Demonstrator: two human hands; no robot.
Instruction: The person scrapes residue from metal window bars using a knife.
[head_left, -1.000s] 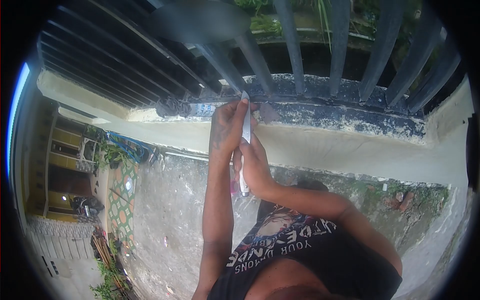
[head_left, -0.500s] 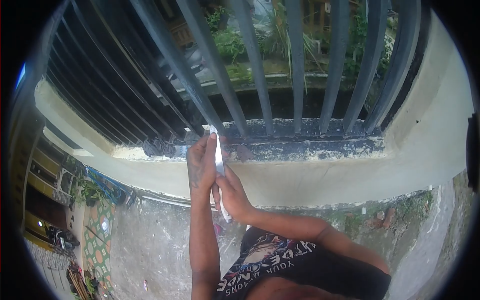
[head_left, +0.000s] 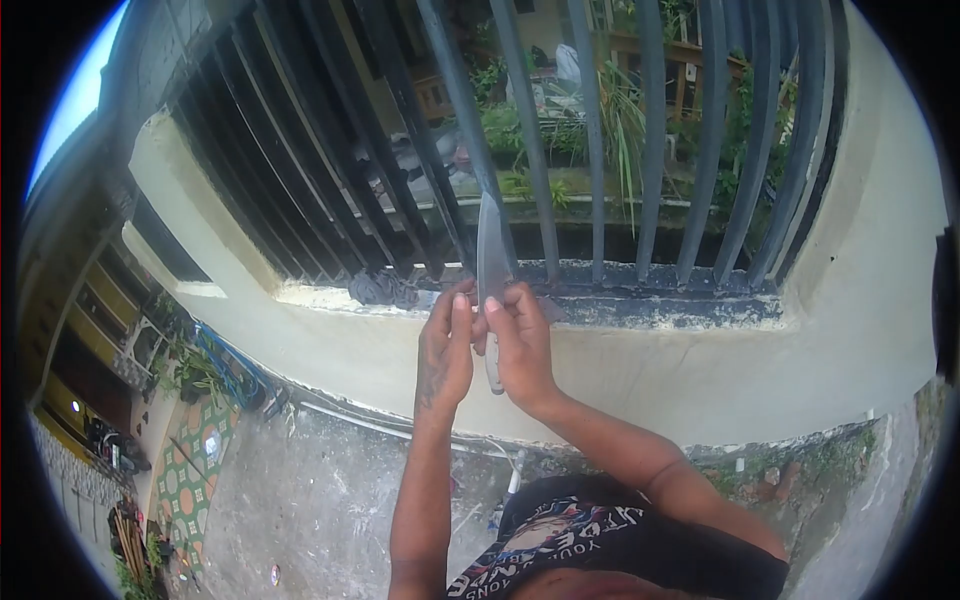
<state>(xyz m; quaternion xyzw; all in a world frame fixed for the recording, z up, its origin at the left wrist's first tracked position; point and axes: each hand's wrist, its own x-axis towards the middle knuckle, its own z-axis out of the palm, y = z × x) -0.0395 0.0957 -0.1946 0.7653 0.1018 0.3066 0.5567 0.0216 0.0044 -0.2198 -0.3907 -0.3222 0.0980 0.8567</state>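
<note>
A kitchen knife [head_left: 491,245] points upward in front of the metal bars, its broad blade bare and its pale handle below. My right hand [head_left: 522,345] is closed around it where blade meets handle, thumb lying against the base of the blade. Close on the left side of the knife is my left hand [head_left: 446,345], its fingers curled and the thumb raised against them. Whether those fingers hold anything is hidden. A dark crumpled cloth [head_left: 383,290] lies on the ledge [head_left: 660,310], left of my hands.
Dark upright bars [head_left: 597,170] rise from the ledge, with plants [head_left: 620,140] behind them. Below is a cream wall [head_left: 680,375]. A pale pipe [head_left: 380,425] runs along its foot over the concrete floor [head_left: 320,500]. Patterned green matting [head_left: 195,480] lies at lower left.
The knife has risen toward the bars and its blade shows more fully. My left fingers have come off the blade to beside it. My right hand has moved up with the knife.
</note>
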